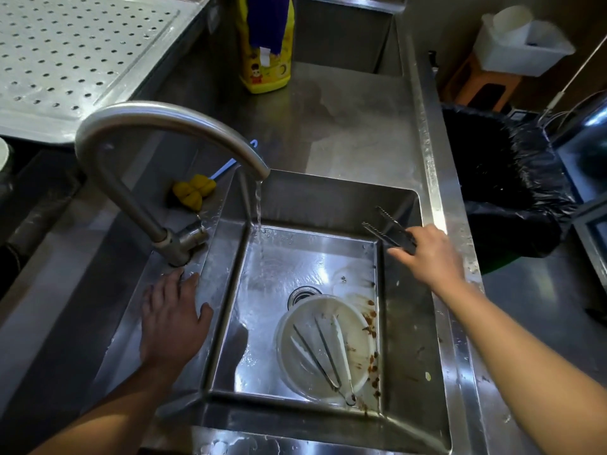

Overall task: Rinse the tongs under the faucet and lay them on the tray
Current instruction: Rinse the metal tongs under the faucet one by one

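Observation:
My right hand is shut on a pair of dark metal tongs with toothed tips, held over the right side of the sink, well to the right of the water stream. The curved faucet runs a thin stream into the basin. My left hand lies flat and empty on the sink's left rim, just below the faucet base. A perforated steel tray sits at the far left. A second pair of tongs lies in a white bowl on the sink floor.
A yellow detergent bottle stands on the counter behind the sink. A yellow sponge brush lies beside the faucet. A black-lined bin is to the right, with a white container beyond. Food scraps dot the sink's right floor.

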`<state>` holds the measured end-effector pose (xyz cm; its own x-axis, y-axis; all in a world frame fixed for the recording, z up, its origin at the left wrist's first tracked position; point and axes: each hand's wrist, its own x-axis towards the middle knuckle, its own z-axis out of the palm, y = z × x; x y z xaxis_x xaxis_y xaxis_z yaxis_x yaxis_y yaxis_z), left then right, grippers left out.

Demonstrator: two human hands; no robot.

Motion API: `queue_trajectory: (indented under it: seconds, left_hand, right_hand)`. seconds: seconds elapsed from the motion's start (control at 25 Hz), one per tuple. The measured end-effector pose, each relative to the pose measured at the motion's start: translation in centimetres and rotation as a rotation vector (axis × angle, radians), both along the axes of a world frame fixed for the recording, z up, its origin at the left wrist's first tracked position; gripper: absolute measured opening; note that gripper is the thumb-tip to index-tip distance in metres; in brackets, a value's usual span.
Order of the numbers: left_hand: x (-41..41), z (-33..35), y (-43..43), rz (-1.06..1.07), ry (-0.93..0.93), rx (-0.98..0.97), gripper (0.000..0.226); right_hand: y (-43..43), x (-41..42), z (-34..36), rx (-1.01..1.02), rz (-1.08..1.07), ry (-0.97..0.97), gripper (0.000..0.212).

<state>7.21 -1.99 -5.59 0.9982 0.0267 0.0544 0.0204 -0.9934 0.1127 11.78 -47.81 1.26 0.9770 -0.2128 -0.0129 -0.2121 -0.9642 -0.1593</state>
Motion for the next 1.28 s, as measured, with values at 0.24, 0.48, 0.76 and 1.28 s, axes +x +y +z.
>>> queue_trajectory:
  seconds: [0.24,0.48,0.76,1.28]
  left_hand:
    - [-0.5,1.9,-0.1,0.003,0.091,-0.113,0.071]
    - [-1.5,7.0,-2.3,-0.087,0.403,-0.669,0.059]
    - [-5.3,11.1,-11.2,-0.303,0.685,-1.275,0.056]
    - [-7.7,10.5,-5.3,0.037,0.419,-0.777,0.042]
  right_hand:
    - [10.2,-4.6,2.7,0.514,-0.239,-0.054,0.033]
    - [18.1,-8.5,6.5,0.991,-0.382,-0.093,0.021]
    - [20.9,-10.6,8.3,1.321,-0.344,-0.044,0.036]
    - [25.3,-6.9,7.2,1.694,-0.309,0.099,0.013]
